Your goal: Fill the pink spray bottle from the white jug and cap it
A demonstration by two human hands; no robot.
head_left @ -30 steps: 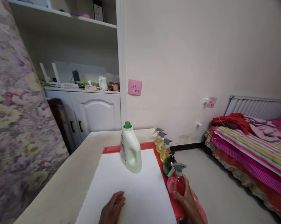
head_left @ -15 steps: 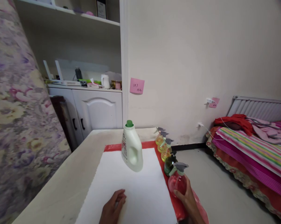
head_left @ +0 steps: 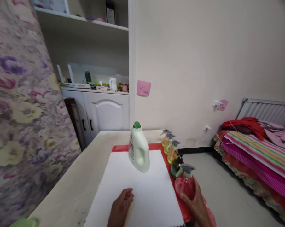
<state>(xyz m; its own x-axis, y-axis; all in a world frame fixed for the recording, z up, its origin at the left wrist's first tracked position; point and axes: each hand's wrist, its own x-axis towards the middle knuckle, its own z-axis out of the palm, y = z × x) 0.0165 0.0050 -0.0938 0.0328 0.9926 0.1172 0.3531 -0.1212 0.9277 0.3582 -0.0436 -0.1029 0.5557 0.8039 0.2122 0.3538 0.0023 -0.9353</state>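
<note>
On the table's right edge my right hand (head_left: 195,201) is closed around a round spray bottle (head_left: 183,186) with pink liquid and a grey trigger head, which stands upright. My left hand (head_left: 122,203) rests over the white sheet (head_left: 154,192), its fingers loosely curled together with nothing seen in them. Beyond it a pale green jug (head_left: 140,149) with a green cap and a side handle stands upright on the sheet. Behind the pink bottle comes a dark green bottle (head_left: 175,167), then a row of yellow spray bottles (head_left: 172,155).
A red cloth (head_left: 120,148) shows around the white sheet on the beige table (head_left: 85,171). A green object (head_left: 25,222) is partly visible at the bottom left. A floral curtain (head_left: 26,119) hangs on the left; a bed (head_left: 263,164) stands on the right.
The whole view has shifted a little, so things appear further right, and a green object now shows at the bottom left. My right hand stays around the pink spray bottle.
</note>
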